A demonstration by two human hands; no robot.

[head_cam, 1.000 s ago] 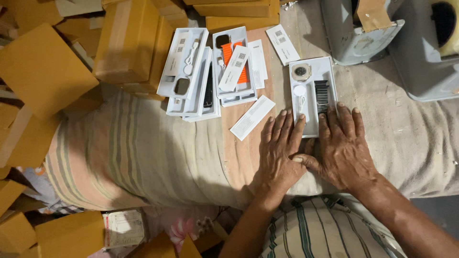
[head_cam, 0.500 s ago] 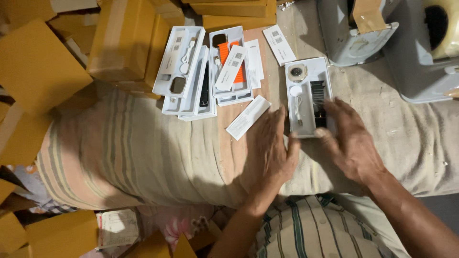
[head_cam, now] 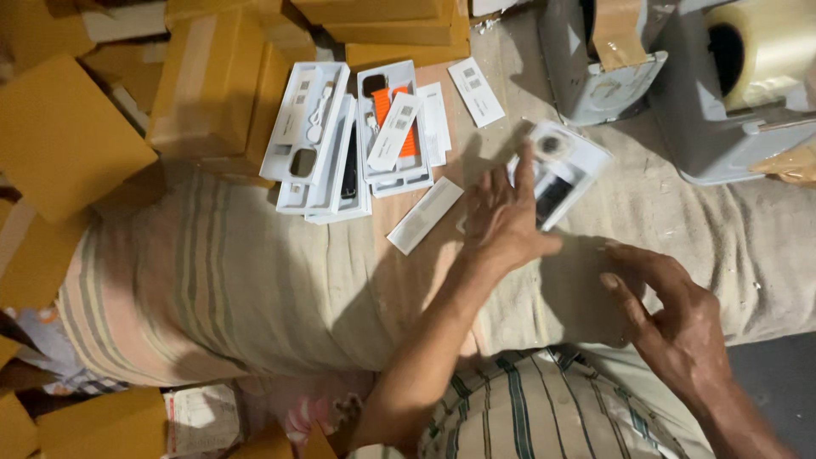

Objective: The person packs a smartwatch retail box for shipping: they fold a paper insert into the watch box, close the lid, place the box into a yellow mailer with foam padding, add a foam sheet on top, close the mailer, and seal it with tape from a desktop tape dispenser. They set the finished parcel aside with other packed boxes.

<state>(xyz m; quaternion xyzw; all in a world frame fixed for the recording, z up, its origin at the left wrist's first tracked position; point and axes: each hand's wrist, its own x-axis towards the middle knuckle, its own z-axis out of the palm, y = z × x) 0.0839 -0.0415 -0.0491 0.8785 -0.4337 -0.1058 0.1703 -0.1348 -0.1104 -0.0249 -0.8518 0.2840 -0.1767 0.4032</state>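
White tray (head_cam: 571, 161) under spread left hand (head_cam: 503, 223); right hand (head_cam: 671, 323) open, empty.

Left hand (head_cam: 503, 223) flat, fingers spread; right hand (head_cam: 671, 319) hovering, uncurled.

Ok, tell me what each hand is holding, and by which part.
Nothing is gripped. The left hand lies flat, fingers on the white tray at its near-left edge; the right hand hovers open.
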